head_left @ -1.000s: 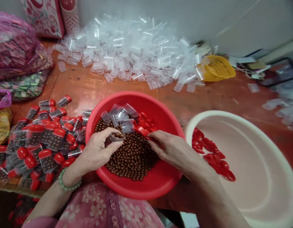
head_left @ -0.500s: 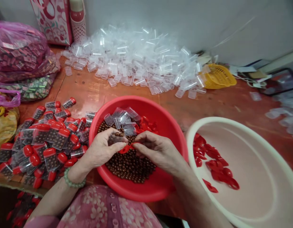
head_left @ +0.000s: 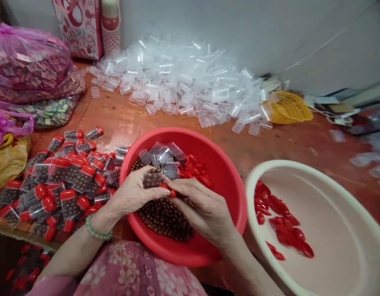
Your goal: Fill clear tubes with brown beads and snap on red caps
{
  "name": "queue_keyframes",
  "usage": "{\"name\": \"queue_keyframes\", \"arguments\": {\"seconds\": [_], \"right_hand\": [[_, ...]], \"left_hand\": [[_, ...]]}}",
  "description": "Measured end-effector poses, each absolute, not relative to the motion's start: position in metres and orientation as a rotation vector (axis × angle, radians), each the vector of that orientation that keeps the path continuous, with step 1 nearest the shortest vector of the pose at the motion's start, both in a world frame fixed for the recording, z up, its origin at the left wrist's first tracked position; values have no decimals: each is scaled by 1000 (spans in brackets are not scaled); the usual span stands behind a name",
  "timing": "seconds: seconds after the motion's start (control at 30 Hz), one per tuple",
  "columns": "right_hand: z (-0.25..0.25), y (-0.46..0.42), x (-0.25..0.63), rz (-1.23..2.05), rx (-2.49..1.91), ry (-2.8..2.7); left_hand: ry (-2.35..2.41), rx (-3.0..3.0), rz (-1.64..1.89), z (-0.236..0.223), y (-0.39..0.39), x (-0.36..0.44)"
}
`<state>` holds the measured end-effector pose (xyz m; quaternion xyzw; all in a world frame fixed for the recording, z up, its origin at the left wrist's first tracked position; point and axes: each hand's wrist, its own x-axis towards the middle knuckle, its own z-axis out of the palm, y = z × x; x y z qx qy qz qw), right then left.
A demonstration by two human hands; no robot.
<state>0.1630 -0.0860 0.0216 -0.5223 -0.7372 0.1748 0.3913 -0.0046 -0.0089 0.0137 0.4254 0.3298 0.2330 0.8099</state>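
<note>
On the wooden table (head_left: 316, 152), a heap of clear containers (head_left: 184, 82) lies along the wall. In front stand a white tub (head_left: 334, 234), with red caps (head_left: 290, 228) inside, and a red bowl (head_left: 230, 195). Over the bowl, the left hand (head_left: 134, 192) has thumb and fingers clamped on one container (head_left: 153, 180) with brown balls inside; the right hand (head_left: 202, 205) pinches a red lid (head_left: 165, 188) beside it. Whether the lid is seated cannot be told. Loose balls (head_left: 168, 220) lie below.
</note>
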Motion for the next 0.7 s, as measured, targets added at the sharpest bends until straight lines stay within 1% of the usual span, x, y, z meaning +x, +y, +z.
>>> {"name": "queue_keyframes", "arguments": {"seconds": [0.13,0.2,0.43,0.57,0.7], "right_hand": [[12,-82,159,188,-1213,-1909],[10,-81,158,152,-1191,-1883],[28,-72,171,584,-1377,-1508],[43,-55,168,582,-1257,-1748],[45,-45,162,542,-1205,-1888]], "left_hand": [[644,858,519,15,-8,-7],[645,886,520,14,-8,-8],[549,869,449,9,-11,-9],[481,960,425,4,-12,-7],[463,1070,432,1,-12,-6]]}}
